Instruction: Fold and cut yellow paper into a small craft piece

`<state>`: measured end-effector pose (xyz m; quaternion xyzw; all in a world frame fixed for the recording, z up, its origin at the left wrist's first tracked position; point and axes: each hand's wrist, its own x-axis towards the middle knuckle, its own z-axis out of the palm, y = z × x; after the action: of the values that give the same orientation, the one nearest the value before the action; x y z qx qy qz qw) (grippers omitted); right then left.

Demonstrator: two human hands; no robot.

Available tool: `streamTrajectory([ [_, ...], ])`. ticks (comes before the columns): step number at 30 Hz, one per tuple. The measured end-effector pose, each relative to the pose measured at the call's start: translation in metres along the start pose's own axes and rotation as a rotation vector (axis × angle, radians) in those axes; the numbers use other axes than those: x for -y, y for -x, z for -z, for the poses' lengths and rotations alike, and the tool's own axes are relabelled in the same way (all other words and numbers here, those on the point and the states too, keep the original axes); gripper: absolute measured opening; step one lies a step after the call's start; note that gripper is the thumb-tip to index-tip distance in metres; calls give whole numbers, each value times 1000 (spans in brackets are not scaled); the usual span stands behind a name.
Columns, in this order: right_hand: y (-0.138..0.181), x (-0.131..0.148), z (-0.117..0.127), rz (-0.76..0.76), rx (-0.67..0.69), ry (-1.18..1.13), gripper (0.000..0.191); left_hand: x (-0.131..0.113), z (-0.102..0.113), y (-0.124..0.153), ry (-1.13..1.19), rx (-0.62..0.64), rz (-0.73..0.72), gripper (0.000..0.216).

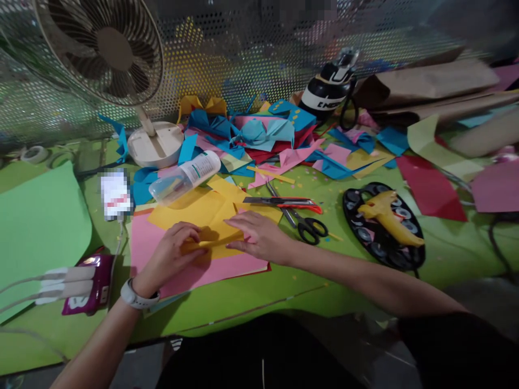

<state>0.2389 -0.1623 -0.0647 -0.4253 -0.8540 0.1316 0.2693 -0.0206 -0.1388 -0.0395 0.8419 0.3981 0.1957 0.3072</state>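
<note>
**On the green table: two hands press a yellow sheet**

Near the front edge of the green table (pixel 251 302), a yellow paper sheet (pixel 203 213) lies on top of a pink sheet (pixel 194 270), its near edge folded over into a narrow flap. The left hand (pixel 174 254) has its fingers curled loosely over the left end of that flap, pressing it down and pinching its edge; a pale watch (pixel 138 297) sits on that wrist. The right hand (pixel 259 235) lies flat and open, palm down, fingers stretched leftward along the fold, holding nothing but pressing the paper.

Just beyond the sheet to the far left, a clear plastic bottle (pixel 186 178) lies on its side. To the right of the hands, black-handled scissors (pixel 302 221) lie close together with a red-handled cutter (pixel 284 202). Further right, a round black palette (pixel 381 232) carries a yellow glue gun (pixel 387 216).

On the far side, a heap of blue, pink and yellow paper scraps (pixel 267 135) spreads across the table, with a black-and-white bottle (pixel 328 92) behind it. A desk fan (pixel 105 54) stands at the far left before a perforated metal screen (pixel 251 48). A large green sheet (pixel 36 227) lies at the left, and near it a magenta device (pixel 87 286) with white plugs in it.
</note>
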Motion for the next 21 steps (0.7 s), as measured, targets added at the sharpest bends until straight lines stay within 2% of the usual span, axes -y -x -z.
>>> streamTrajectory([
  [3, -1, 1, -7, -21, 51, -86, 27, -2, -5, 2, 8, 12, 9, 23],
  [6, 2, -14, 0, -109, 5, -59, 25, -3, -11, 5, -88, 60, -23, 69],
  [8, 5, -29, 9, -197, -71, 67, 24, -4, -15, 6, -188, 107, -84, 85],
  [12, 16, -46, 23, -335, -122, 366, 26, -4, -19, 5, -352, 165, -173, 69],
  [18, 20, -37, 25, -330, 62, 562, 29, -5, -17, 1, -431, 185, -229, 55],
  [21, 14, -39, 27, -396, 57, 630, 27, -4, -17, 1, -451, 171, -240, 55],
])
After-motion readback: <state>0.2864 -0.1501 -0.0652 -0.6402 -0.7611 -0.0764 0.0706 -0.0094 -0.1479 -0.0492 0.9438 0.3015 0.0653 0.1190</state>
